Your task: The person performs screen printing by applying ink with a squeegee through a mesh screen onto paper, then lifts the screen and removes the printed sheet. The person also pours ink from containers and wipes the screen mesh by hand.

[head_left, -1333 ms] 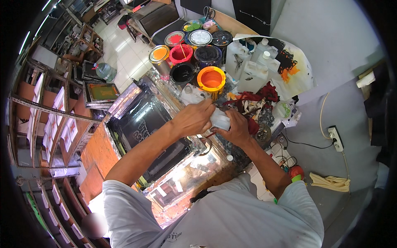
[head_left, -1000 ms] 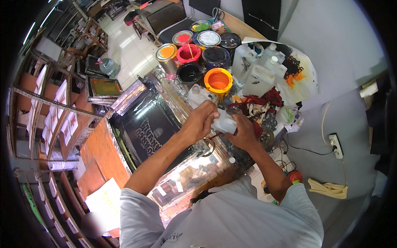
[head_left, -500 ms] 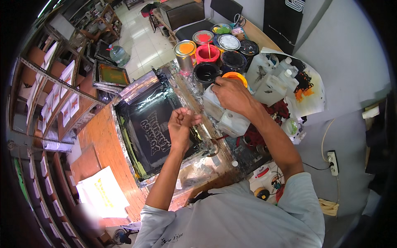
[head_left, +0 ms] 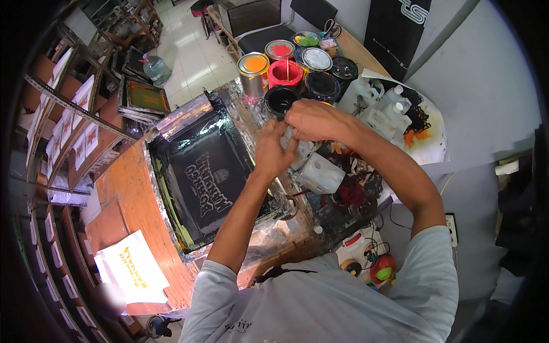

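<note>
My two hands meet beside a black ink pot (head_left: 281, 100). With its fingers and thumb, my left hand (head_left: 272, 147) closes around the upper part of a translucent plastic jug (head_left: 302, 154), which it partly covers. My right hand (head_left: 313, 120) is curled into a pinch right above, against the jug's top; what its fingertips grip is hidden. A second whitish jug (head_left: 321, 173) lies just nearer to me. To the left sits a dark-coated printing screen (head_left: 194, 171) with a lettered design in its mesh.
Several ink cans stand at the back, among them an orange one (head_left: 253, 66) and a red tub with a stick (head_left: 285, 74). More plastic containers (head_left: 380, 108) crowd the right side. A printed white sheet (head_left: 131, 267) lies left; racks (head_left: 68, 126) line the far left.
My left hand has moved up and right, from above the screen to the jug, and closed on it. My right hand has shifted slightly left and turned, staying at the jug's top.
</note>
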A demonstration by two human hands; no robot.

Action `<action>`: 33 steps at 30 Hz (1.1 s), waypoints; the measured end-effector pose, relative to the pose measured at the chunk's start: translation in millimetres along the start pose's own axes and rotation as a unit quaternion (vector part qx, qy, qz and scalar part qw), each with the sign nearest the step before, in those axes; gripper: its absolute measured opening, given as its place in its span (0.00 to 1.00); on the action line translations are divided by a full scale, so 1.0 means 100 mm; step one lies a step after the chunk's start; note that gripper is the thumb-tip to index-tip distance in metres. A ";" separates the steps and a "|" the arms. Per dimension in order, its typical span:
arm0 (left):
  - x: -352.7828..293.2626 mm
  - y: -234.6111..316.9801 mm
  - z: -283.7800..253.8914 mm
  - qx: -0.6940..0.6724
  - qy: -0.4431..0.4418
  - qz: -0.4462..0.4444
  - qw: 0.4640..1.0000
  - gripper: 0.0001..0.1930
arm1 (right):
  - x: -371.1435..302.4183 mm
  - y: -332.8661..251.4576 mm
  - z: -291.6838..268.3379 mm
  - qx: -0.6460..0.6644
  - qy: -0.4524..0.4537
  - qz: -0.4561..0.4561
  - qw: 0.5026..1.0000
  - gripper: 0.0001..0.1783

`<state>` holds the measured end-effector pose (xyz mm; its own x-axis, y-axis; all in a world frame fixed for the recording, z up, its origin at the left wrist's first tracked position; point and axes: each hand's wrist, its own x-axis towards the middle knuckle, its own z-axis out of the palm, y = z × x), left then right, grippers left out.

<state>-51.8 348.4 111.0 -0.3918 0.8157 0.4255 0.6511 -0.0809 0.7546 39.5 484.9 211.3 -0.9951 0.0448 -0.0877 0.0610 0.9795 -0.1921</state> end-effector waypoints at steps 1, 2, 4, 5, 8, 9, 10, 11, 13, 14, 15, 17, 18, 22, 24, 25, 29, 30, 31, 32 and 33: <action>0.01 -0.03 0.00 0.001 0.017 0.008 1.000 0.15 | 0.02 0.01 0.02 -0.002 -0.014 0.005 1.000 0.09; 0.00 -0.05 0.00 0.000 0.016 0.015 1.000 0.15 | 0.04 0.02 0.05 -0.003 -0.028 0.009 1.000 0.09; -0.01 -0.08 -0.02 -0.002 0.014 0.030 0.999 0.14 | 0.00 0.03 0.14 0.026 0.030 0.001 0.999 0.10; -0.02 -0.08 -0.02 -0.014 0.010 0.015 1.000 0.16 | -0.03 0.05 0.18 0.041 0.059 -0.003 0.997 0.11; -0.03 -0.04 0.05 -0.043 0.002 -0.016 0.999 0.18 | -0.13 0.18 0.21 0.082 0.131 -0.035 0.987 0.13; -0.02 -0.04 0.07 -0.047 0.003 -0.018 0.999 0.18 | -0.14 0.24 0.21 0.111 0.105 -0.034 0.988 0.12; -0.02 -0.04 0.09 -0.052 0.003 -0.018 0.998 0.18 | -0.13 0.29 0.19 0.139 0.081 -0.032 0.986 0.11; -0.03 -0.05 0.11 -0.060 0.019 -0.016 0.998 0.18 | -0.14 0.33 0.17 0.168 0.057 -0.029 0.984 0.11; -0.04 -0.09 0.12 -0.073 0.050 -0.011 0.996 0.18 | -0.16 0.35 0.14 0.208 0.089 -0.008 0.974 0.10; -0.03 -0.09 0.13 -0.071 0.046 -0.006 0.996 0.19 | -0.17 0.35 0.12 0.228 0.106 0.002 0.968 0.10; -0.03 -0.10 0.13 -0.069 0.042 -0.001 0.997 0.19 | -0.23 0.35 0.08 0.237 0.112 0.014 0.965 0.09; -0.03 -0.10 0.10 -0.051 0.033 0.009 0.998 0.21 | -0.35 0.26 -0.06 0.258 0.122 0.033 0.958 0.08; -0.02 -0.10 0.09 -0.038 0.027 0.016 0.999 0.22 | -0.43 0.22 -0.04 0.244 0.140 0.011 0.960 0.07; -0.07 0.00 0.01 -0.015 0.032 -0.025 0.999 0.24 | -0.93 -0.16 0.07 0.166 0.137 0.005 0.977 0.07; -0.15 0.08 0.01 -0.090 0.084 -0.080 0.989 0.20 | -1.11 -0.38 0.16 0.112 0.123 0.025 0.986 0.08; -0.20 0.14 0.02 -0.127 0.106 -0.107 0.980 0.18 | -1.20 -0.46 0.24 0.084 0.127 0.030 0.988 0.09; -0.49 0.36 0.00 -0.204 0.073 -0.175 0.961 0.15 | -1.30 -0.56 0.58 0.047 0.221 0.053 0.973 0.13; -0.59 0.43 0.00 -0.236 0.045 -0.202 0.950 0.14 | -1.29 -0.58 0.59 0.056 0.218 0.063 0.972 0.14; -0.65 0.49 -0.02 -0.266 0.021 -0.228 0.936 0.14 | -1.26 -0.59 0.58 0.065 0.214 0.070 0.972 0.14; -0.69 0.55 -0.02 -0.287 -0.005 -0.245 0.926 0.14 | -1.25 -0.60 0.58 0.073 0.211 0.077 0.972 0.14; -0.71 0.62 -0.02 -0.307 -0.032 -0.261 0.915 0.14 | -1.24 -0.60 0.60 0.103 0.212 0.084 0.968 0.13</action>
<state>14.7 284.3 128.7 -0.4930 0.8654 -0.0891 -0.1093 0.0400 0.9932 164.3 409.0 174.6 -0.9094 0.3195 0.2662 0.1951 0.8931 -0.4055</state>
